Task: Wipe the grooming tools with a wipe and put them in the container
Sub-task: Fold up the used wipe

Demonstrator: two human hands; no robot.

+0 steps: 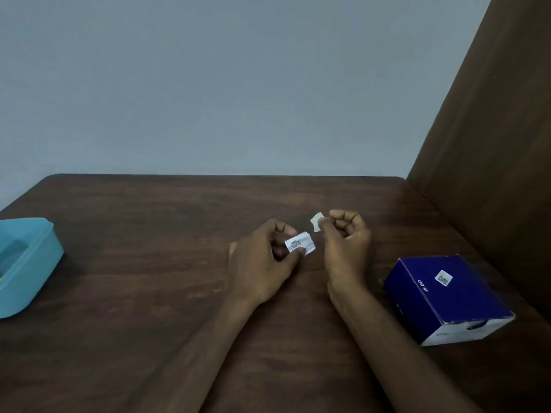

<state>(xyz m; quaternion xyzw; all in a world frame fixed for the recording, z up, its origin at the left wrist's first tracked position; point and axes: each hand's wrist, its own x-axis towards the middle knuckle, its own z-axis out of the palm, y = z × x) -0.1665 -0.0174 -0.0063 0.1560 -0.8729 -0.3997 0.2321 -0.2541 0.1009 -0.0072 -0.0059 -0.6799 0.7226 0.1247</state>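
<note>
My left hand pinches a small white wipe sachet with printed text, held just above the middle of the dark wooden table. My right hand pinches a small torn-off white strip of the sachet, a little up and right of it. A light blue plastic container sits at the table's left edge, partly cut off by the frame. No grooming tool can be made out in view.
A dark blue cardboard box with a white end and a small label lies on the table at the right. A brown wooden panel rises along the right side. A grey wall stands behind the table.
</note>
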